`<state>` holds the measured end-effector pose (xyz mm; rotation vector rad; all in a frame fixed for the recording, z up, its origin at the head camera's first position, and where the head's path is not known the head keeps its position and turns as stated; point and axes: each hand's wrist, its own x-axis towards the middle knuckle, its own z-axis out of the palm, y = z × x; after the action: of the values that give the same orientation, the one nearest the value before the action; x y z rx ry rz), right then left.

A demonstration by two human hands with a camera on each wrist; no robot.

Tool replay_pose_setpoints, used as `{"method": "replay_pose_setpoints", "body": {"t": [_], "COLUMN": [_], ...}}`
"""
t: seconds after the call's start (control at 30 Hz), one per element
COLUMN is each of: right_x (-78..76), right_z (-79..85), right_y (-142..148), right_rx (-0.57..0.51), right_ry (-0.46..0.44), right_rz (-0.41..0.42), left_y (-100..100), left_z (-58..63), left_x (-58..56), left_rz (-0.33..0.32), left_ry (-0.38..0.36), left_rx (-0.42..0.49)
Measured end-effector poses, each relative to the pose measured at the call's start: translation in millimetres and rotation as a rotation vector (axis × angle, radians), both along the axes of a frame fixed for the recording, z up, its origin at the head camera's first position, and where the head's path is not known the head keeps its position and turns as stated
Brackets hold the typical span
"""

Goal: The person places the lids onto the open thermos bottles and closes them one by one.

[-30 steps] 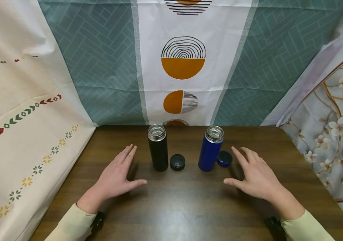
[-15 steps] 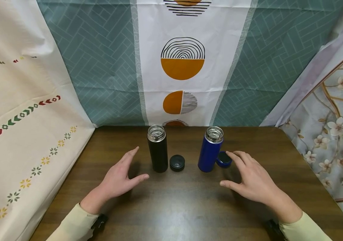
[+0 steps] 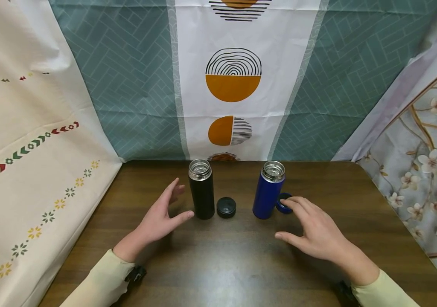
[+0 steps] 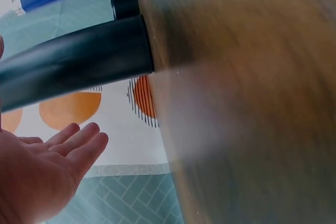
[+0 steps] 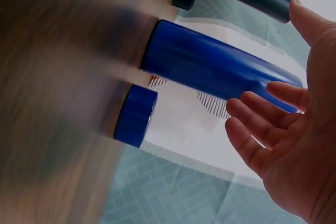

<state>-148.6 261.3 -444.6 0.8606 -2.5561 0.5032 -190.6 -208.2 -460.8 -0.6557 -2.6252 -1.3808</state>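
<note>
A black vacuum flask point(image 3: 202, 198) stands upright without its lid, its steel neck showing. My left hand point(image 3: 161, 215) is just left of it, thumb and fingers spread apart and holding nothing. The flask's black lid point(image 3: 226, 207) lies on the table to its right. Farther right stands a blue vacuum flask point(image 3: 266, 198), also uncapped. Its blue lid point(image 5: 136, 116) rests beside its base. My right hand point(image 3: 314, 232) hovers to the right of the blue flask with fingers spread, a fingertip overlapping the blue lid in the head view.
The brown wooden table point(image 3: 226, 268) ends at a patterned curtain point(image 3: 141, 85) behind the flasks. A cream embroidered cloth point(image 3: 30, 179) hangs at the left side, a floral one point(image 3: 426, 170) at the right.
My left hand has moved right, closer to the black flask. My right hand has moved left toward the blue flask and its lid. Flasks and lids stay put.
</note>
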Motion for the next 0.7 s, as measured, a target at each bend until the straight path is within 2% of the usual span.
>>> {"method": "replay_pose_setpoints", "body": {"t": [0.33,0.7], "right_x": [-0.2,-1.9], "right_z": [1.1,6.3], "right_y": [-17,-37], "right_rx": [0.006,0.001], "right_ry": [-0.015,-0.039], "right_rz": [0.057,0.112], "left_y": [5,8], "left_z": [-1.1,5.0], "left_x": [-8.0,-14.0], "left_rz": [-0.017,-0.016], "left_ry": [-0.065,-0.102], "left_rx": [0.103,0.131]}}
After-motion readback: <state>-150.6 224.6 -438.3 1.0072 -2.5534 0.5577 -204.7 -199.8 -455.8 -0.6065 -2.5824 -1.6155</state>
